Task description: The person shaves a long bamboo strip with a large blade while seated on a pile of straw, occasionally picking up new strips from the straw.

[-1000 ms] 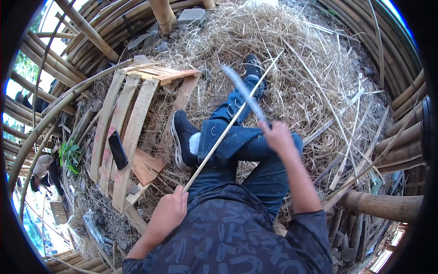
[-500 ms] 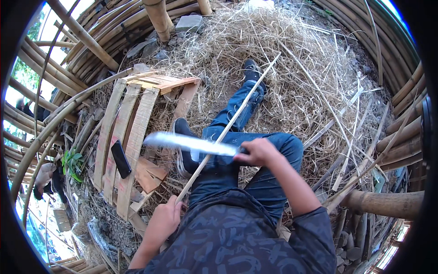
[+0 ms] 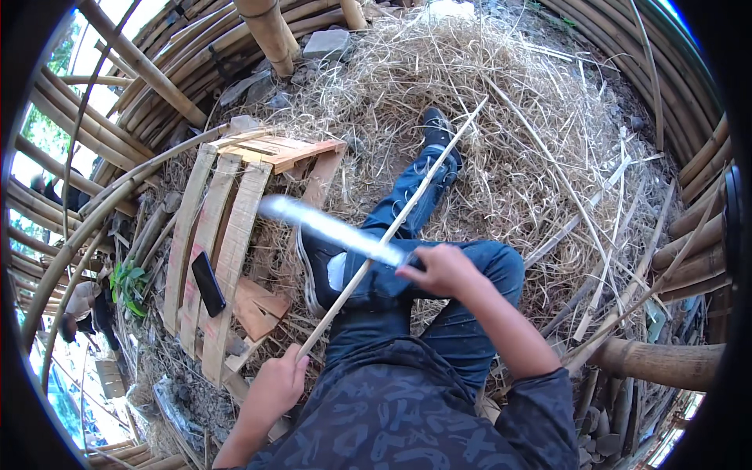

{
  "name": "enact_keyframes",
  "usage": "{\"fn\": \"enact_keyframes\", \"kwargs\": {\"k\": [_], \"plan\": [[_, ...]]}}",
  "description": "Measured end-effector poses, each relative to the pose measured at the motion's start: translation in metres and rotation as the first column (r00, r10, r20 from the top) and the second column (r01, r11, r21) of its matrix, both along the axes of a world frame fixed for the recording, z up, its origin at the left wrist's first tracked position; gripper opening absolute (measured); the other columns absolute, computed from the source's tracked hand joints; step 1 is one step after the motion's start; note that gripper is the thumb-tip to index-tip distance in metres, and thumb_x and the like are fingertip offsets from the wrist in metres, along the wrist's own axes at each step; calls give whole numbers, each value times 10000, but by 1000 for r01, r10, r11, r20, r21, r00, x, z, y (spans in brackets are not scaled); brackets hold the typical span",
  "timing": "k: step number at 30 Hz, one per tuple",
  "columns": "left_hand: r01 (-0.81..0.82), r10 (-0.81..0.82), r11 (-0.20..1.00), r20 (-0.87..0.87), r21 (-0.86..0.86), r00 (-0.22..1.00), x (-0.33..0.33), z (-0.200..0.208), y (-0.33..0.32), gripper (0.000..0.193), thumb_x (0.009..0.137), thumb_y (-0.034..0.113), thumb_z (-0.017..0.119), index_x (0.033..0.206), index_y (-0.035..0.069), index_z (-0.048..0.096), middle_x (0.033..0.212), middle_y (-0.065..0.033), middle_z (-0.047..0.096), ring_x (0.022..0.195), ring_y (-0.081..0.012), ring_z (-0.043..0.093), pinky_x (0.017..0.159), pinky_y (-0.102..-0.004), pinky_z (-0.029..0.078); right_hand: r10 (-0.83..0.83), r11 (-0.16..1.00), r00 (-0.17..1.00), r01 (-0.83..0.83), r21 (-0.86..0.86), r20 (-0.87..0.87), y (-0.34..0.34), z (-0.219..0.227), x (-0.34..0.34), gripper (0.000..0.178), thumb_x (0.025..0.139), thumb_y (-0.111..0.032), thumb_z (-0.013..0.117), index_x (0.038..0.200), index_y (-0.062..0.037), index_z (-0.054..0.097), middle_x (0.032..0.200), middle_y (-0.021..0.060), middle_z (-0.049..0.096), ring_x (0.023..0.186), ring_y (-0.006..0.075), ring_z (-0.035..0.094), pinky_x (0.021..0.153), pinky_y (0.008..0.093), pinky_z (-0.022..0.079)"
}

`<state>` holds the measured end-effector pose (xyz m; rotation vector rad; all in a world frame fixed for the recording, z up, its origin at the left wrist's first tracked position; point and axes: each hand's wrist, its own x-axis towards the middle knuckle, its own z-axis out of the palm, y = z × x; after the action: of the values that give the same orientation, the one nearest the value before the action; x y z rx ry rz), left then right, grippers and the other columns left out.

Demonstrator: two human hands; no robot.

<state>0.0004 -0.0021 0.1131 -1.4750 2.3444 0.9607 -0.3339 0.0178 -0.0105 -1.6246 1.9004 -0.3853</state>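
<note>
From where I stand, the person's left hand (image 3: 272, 394) is curled tight around the near end of a long, pale bamboo strip (image 3: 417, 196), low beside the hip. Beyond that grip, the strip slants up and rightward across the jeans (image 3: 376, 291), its far tip above the shavings (image 3: 509, 172) just past the outstretched shoe (image 3: 436, 125). The right hand (image 3: 442, 270), to the strip's right, is closed on the dark handle of a long-bladed knife (image 3: 325, 224). Its motion-blurred blade points left and crosses the strip well ahead of the left fist; whether they touch, I can't tell.
</note>
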Motion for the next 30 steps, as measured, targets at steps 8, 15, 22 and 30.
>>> {"fn": "enact_keyframes", "kwargs": {"k": [8,15,22,30], "plan": [[-29,29,999,-2,-17,1000,22,6,15,192,971,183,515,937,-7,511,626,-278,555,635,-480,577,550,-545,425,-238,970,963,228,90,129,-4,-57,-95,591,857,-611,591,978,-45,715,790,205,681,755,381,664,702,440,522],[-14,15,999,34,-38,999,10,5,1,194,970,199,514,934,9,524,618,-269,556,642,-476,581,557,-543,426,-602,795,797,595,121,35,8,-39,-149,600,874,-561,608,831,29,707,738,222,672,737,376,671,680,441,507],[-15,15,1000,4,-12,1000,19,-13,0,186,974,187,503,940,8,538,627,-242,567,624,-448,583,559,-498,440,55,988,975,-84,128,214,-10,-13,-19,695,859,-675,528,933,-2,682,926,252,675,911,418,645,824,484,505],[-245,278,908,-52,339,959,33,-30,9,244,1005,213,485,906,4,566,612,-40,533,566,-111,508,557,-298,434,44,998,997,-47,42,61,-11,-40,-61,661,847,-684,542,973,-57,708,893,207,691,897,397,658,795,467,519]]}}
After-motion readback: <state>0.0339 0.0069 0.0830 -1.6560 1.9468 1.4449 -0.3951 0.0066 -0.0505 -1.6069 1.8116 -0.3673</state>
